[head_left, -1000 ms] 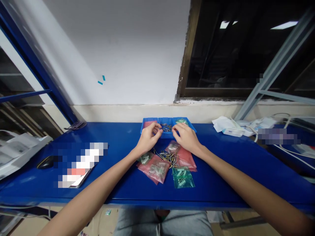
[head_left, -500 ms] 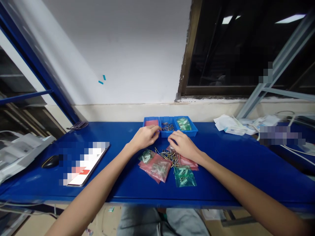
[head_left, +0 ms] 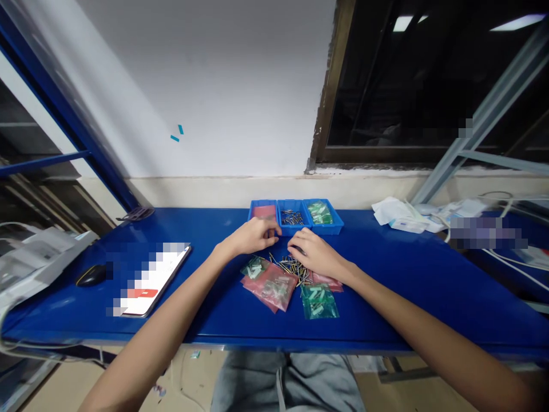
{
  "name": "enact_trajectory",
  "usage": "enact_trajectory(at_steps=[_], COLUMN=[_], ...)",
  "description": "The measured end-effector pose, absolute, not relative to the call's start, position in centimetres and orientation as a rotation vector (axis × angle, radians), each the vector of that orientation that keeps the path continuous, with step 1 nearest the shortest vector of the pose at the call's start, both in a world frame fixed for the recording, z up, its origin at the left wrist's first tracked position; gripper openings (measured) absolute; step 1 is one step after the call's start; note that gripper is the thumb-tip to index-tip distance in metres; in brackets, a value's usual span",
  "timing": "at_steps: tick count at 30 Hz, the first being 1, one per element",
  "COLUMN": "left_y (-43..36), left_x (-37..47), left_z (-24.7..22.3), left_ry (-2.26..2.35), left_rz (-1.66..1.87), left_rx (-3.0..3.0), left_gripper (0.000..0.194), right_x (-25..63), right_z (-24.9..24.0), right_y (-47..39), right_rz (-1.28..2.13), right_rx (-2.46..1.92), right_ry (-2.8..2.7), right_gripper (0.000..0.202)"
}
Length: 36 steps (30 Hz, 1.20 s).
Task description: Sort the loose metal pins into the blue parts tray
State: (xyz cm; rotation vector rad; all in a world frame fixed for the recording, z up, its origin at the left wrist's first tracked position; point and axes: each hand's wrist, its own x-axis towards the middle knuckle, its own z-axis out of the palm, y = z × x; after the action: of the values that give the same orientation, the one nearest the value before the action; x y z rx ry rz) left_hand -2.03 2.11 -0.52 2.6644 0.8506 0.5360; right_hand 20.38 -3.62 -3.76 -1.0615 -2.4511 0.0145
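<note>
"Handling loose metal pieces appeared to be the step in hand. Entry for the hands?"

"Left hand: at the near-left corner of the middle blue bin, fingers bent, thumb a little apart; whether a small piece was pinched could not be told. Right hand: near side of that bin, slightly to its right, fingers curled downward, tips partly hidden; grip likewise not determinable."

"Next move, as judged?"

"It called for a light fingertip pinch on one piece at a time, the pieces being thin, crossed and probably apt to drag their neighbours."

"Location of the pieces against the hands?"

"One jumbled pile, near side of the middle blue bin, apart from it. The right hand covered its far-right edge, contact uncertain; the left hand was beyond its left end, apart. Similar pieces: inside the bin."

"Remaining items, outward?"

"Red packets, overlapping: near side of the bin, to its left. Green packet, one: near side, to its right. Left bin, red contents, and right bin, green contents: adjoining it. Mouse and lit device: well to its left. White packets: well to its right."
</note>
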Motion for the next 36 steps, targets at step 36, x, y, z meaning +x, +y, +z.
enact_trajectory(at_steps=[36], left_y=[2.3], left_x=[-1.7], left_z=[-2.2], left_ry=[0.846], left_rz=[0.156], left_rx=[2.531], left_gripper=[0.012], right_x=[20.3], right_z=[-4.0], right_y=[-3.6], right_rz=[0.002], right_rx=[-1.063], right_ry=[-2.477], right_gripper=[0.023])
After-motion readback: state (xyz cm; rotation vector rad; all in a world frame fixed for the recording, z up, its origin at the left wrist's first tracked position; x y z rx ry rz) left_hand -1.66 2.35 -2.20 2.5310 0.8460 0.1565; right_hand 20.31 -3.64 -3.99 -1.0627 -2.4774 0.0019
